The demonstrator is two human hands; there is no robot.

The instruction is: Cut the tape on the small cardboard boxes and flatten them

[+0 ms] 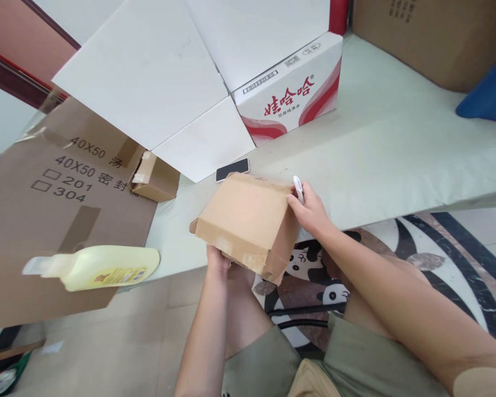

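Note:
A small brown cardboard box [242, 212] is tilted over the front edge of the table, with strips of clear tape along its near side. My left hand [218, 260] grips it from below at the near left; most of those fingers are hidden under the box. At its right far corner, my right hand [310, 209] is closed around a slim white box cutter [298, 189], its thumb and fingers against the cardboard. Whether a blade is out cannot be seen. Just behind the box lies a dark-screened phone [232, 170].
White cartons [149, 71] and a red-and-white water carton [291, 91] stand at the back. On the left are a large brown carton [103, 220], a smaller cardboard box [161, 179] and a pale yellow bottle [111, 267]. A blue object [490, 91] sits at far right on the pale tablecloth [397, 143].

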